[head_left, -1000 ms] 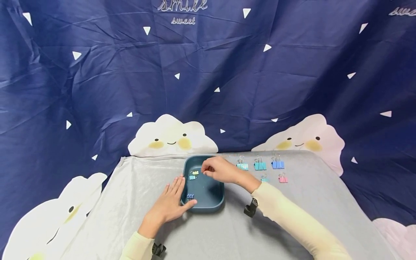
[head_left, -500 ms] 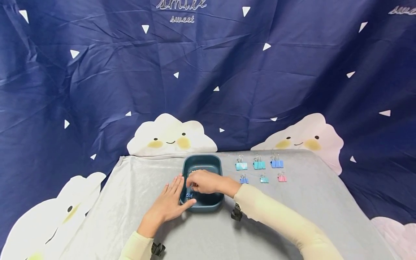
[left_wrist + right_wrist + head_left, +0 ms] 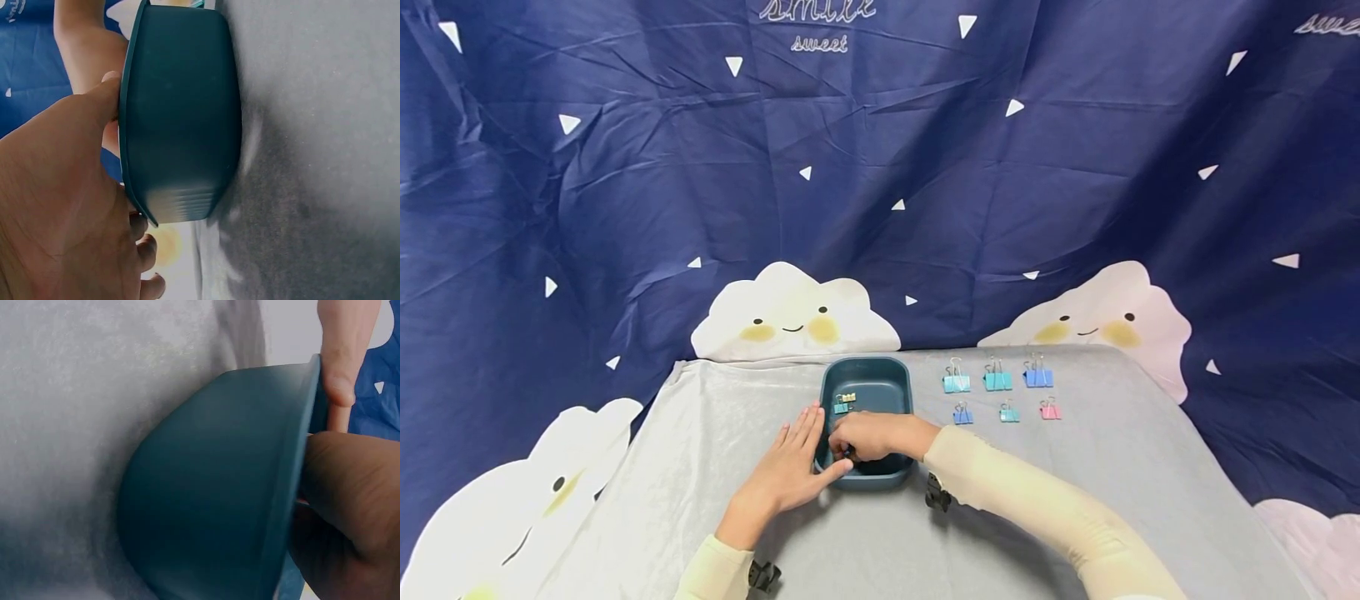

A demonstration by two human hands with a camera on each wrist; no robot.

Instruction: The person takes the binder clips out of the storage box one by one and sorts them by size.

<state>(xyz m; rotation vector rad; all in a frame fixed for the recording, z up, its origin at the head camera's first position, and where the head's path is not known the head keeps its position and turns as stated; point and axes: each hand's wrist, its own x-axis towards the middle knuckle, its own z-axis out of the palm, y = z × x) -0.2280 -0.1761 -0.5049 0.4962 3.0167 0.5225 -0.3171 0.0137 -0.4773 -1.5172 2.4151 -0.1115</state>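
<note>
A dark teal box (image 3: 872,481) stands on the grey cloth. My left hand (image 3: 786,467) rests along its left rim, fingers straight and thumb over the near corner; the left wrist view shows this hand (image 3: 69,200) against the rim. My right hand (image 3: 872,436) reaches down inside the box, its curled fingers pinching a small blue binder clip (image 3: 848,451) that they mostly cover. Deeper in the box lie a light blue binder clip (image 3: 840,408) and a yellow binder clip (image 3: 849,397). In the right wrist view the box wall (image 3: 206,494) hides the fingertips.
Right of the box, binder clips form two rows: large light blue (image 3: 957,383), teal (image 3: 998,381) and blue (image 3: 1039,377) behind, small blue (image 3: 962,415), teal (image 3: 1009,413) and pink (image 3: 1050,412) in front. A dark blue curtain (image 3: 880,167) hangs behind.
My right hand has moved from the box's right far side down and left to its near left corner, onto the blue clip. A small blue clip has come into view in the front row. My left hand stays put.
</note>
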